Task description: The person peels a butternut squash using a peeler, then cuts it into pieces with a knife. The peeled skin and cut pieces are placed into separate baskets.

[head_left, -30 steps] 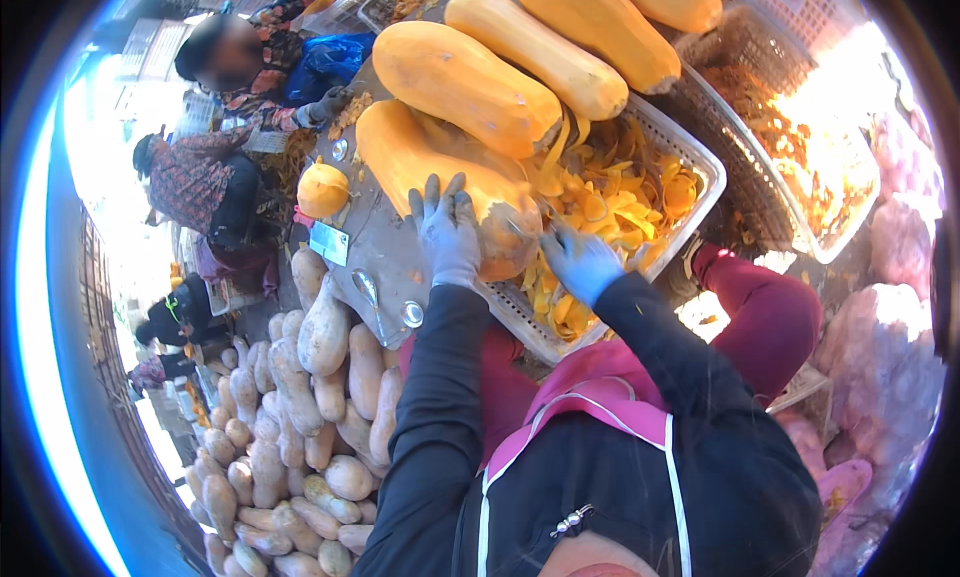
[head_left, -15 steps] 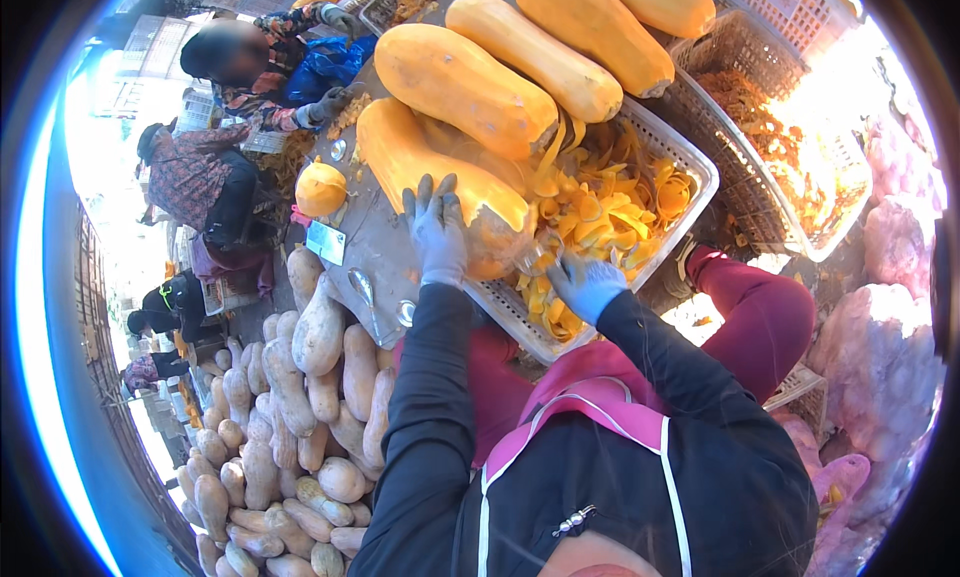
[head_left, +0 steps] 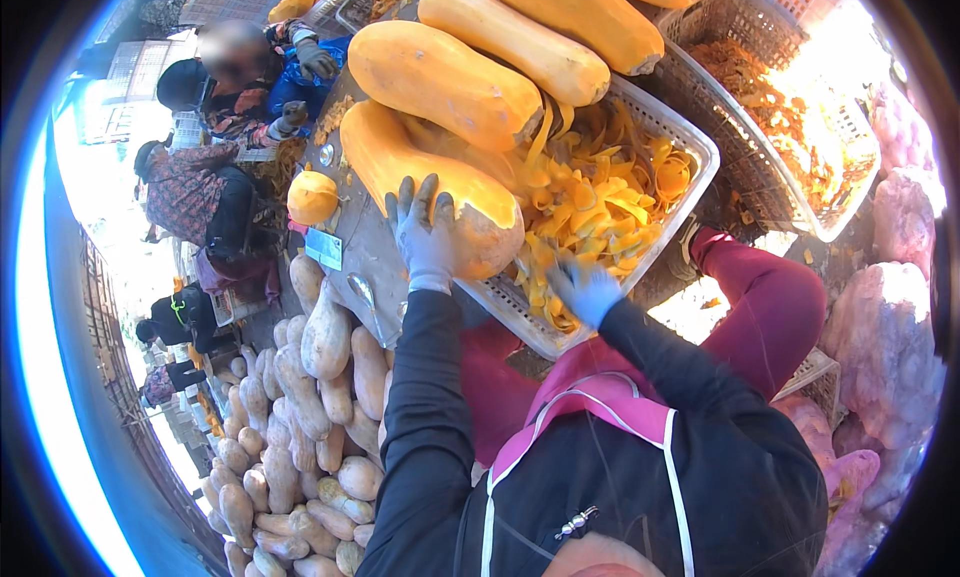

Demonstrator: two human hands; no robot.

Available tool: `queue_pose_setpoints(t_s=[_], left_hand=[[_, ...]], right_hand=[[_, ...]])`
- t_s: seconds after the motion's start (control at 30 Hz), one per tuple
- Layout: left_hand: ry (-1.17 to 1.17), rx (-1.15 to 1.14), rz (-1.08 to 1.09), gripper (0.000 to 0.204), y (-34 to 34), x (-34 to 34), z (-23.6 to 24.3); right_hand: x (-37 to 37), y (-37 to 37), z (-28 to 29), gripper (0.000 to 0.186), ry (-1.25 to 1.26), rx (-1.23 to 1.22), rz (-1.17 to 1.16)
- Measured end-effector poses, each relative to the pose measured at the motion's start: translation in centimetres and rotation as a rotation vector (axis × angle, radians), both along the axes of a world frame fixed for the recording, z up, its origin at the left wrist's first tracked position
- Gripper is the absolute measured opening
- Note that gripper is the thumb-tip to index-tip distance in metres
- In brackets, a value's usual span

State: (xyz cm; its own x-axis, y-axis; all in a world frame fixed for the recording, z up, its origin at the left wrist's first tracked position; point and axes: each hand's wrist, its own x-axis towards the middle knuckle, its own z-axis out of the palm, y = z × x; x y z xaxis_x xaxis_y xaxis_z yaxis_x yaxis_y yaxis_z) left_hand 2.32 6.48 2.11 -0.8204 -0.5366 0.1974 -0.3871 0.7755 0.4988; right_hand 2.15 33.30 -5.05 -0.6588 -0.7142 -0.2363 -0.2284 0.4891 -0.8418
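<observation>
A large squash [head_left: 484, 239] lies across the table's near edge, mostly bright orange, with a strip of paler tan skin at its near end. My left hand [head_left: 428, 239], in a grey-and-white work glove, rests on this near end with its fingers spread. My right hand [head_left: 583, 287], gloved alike, is just right of the squash, over a white plastic crate [head_left: 700, 177] of orange peelings [head_left: 610, 202]. Motion smears its fingers, so whatever they hold cannot be made out.
Several peeled squashes [head_left: 445, 82] lie beyond. A metal spoon [head_left: 362, 290] and a blue-white card [head_left: 324, 248] are on the grey table [head_left: 350, 212]. Unpeeled squashes [head_left: 290, 407] are heaped at left. Another crate [head_left: 820, 217] holds orange scraps. Co-workers [head_left: 240, 87] sit at far left.
My right hand has moved slightly nearer and away from the squash's end, and is now blurred. The left hand stays on the squash. The whole view has shifted a little.
</observation>
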Motion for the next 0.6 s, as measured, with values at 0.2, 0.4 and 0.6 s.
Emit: queue_pose_setpoints(t_s=[0.2,0.4,0.6], left_hand=[[0.018,0.049,-0.03,0.04,-0.1,-1.3,-0.2],[0.155,0.097,-0.059,0.039,-2.2,1.2,-1.8],[0.179,0.117,-0.113,0.036,-2.0,0.1,-2.0]], right_hand=[[-15.1,-8.1,7.5,0.049,-0.034,0.145,0.208],[-10.9,0.1,2.5,0.039,0.251,-0.206,0.511],[-8.0,-4.8,0.7,0.033,-0.18,-0.212,0.057]])
